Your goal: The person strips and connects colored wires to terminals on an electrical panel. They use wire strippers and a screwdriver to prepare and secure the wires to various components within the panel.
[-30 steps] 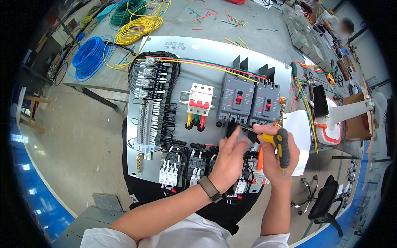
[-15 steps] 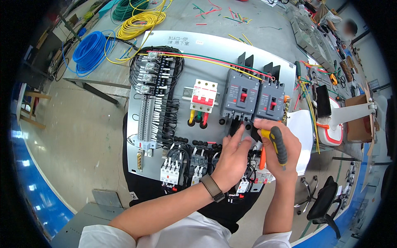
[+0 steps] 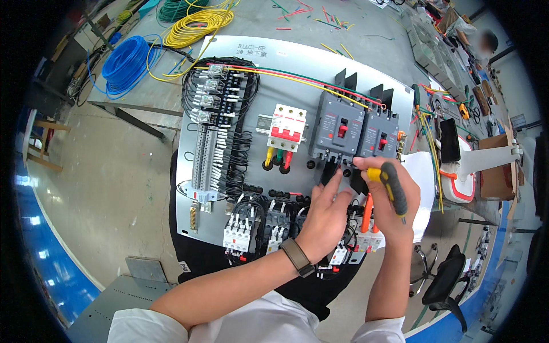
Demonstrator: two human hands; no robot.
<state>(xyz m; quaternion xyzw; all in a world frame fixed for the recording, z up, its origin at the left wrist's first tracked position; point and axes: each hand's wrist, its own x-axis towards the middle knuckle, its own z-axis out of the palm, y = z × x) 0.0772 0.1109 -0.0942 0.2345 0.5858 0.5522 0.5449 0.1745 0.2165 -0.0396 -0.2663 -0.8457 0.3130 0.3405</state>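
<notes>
My right hand (image 3: 397,197) is closed around a screwdriver (image 3: 392,186) with a yellow-and-grey handle. Its fingertips are at the lower edge of the right moulded-case circuit breaker (image 3: 378,137). An orange handle (image 3: 366,214) shows beside that palm; its tool is mostly hidden. My left hand (image 3: 323,220) has its fingers close together at a black strip (image 3: 328,171) under the left moulded-case circuit breaker (image 3: 338,126); what they grip is hidden. Both breakers are mounted on a grey metal panel (image 3: 229,163). A white three-pole breaker (image 3: 287,127) with red levers sits left of them.
Terminal blocks (image 3: 206,154) and black wiring line the panel's left side. Contactors (image 3: 237,234) sit along its near edge. Blue (image 3: 126,66) and yellow (image 3: 200,28) wire coils lie at the far left. Hand tools (image 3: 452,106) and a white-and-red device (image 3: 457,186) are at the right.
The panel shifts slightly in view, its far edge upward and right. Both hands stay by the breakers' lower edges; the screwdriver's handle tilts slightly.
</notes>
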